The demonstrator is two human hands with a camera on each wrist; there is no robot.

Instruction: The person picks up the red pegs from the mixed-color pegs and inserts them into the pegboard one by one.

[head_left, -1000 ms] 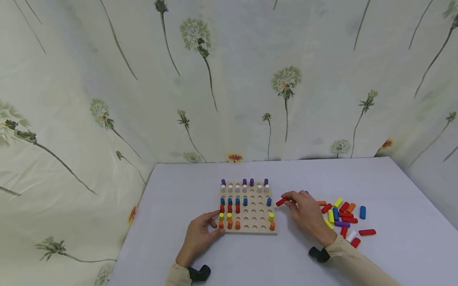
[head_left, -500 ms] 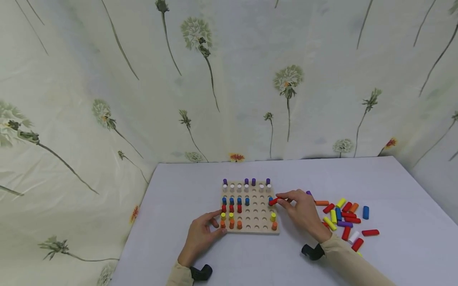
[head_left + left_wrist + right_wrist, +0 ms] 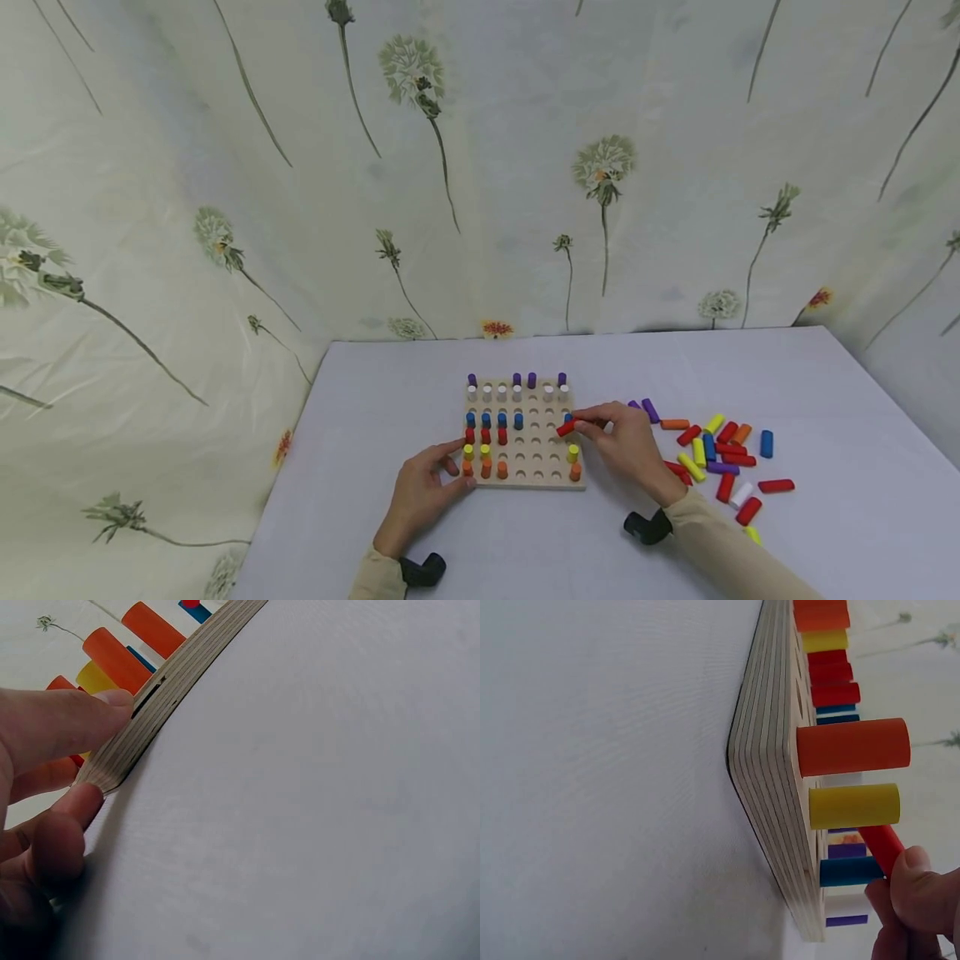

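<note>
Pegboard (image 3: 528,486), wooden, lying flat on the tabletop (image 3: 390,392), its rows part-filled by colour. Left hand (image 3: 418,493): thumb and fingers pinching the board's near left corner. Right hand (image 3: 621,437): thumb and fingers clamped on one red peg (image 3: 566,428), tilted, held above the board's right side near the blue end peg (image 3: 851,871); contact between the two pegs uncertain. Red row: three red pegs (image 3: 485,436) seated at left. Loose pegs (image 3: 731,450), mixed colours, scattered to the right. Step in hand, as judged: placing the red peg, probably at its row's right end. Next move seemingly calls for turning it upright, lining it up with a hole and lowering it in.
</note>
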